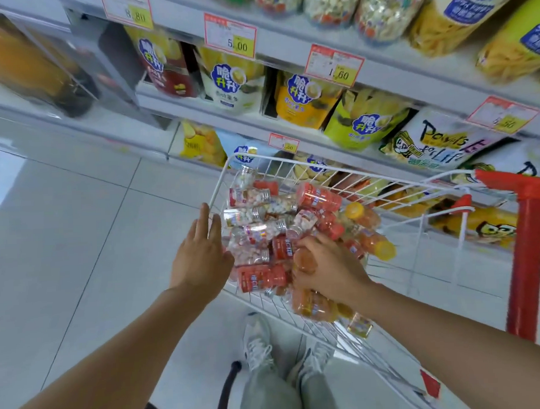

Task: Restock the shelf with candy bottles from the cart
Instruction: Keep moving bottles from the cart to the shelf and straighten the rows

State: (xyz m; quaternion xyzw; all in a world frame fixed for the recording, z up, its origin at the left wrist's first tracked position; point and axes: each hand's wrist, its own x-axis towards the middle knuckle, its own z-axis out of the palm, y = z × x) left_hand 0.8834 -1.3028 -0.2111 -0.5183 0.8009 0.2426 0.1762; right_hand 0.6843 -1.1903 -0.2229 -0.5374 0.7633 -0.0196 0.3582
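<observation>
While the person stands over the cart, two pale shoes [256, 342] and grey trousers [269, 394] fill the near bottom edge, on a light tiled floor [64, 226]. Both bare forearms reach forward from there. The left hand [200, 255] lies flat, fingers straight and close together, at the left rim of the cart [292, 173]; whether it touches the wire cannot be told. The right hand [329, 269] is curled round an orange bottle [304, 261] at the near side of the heap.

The candy bottles [259, 278] lie in a jumble in the white wire basket, on their sides and overlapping. They are small clear plastic bottles: some show red or orange contents with red labels, others pale mixed sweets with silver caps. Two orange ones near the right wall have yellow caps [385, 249]. There are well over a dozen; an exact count cannot be made from the pile.

A red post [527, 256] rises at the cart's right corner. Beyond the far rim, the shelf [281, 51] runs across in tiers, packed with yellow, white and green snack bags [302, 102] and large clear tubs on top. Five price tags [230, 36] hang from its front edges.
</observation>
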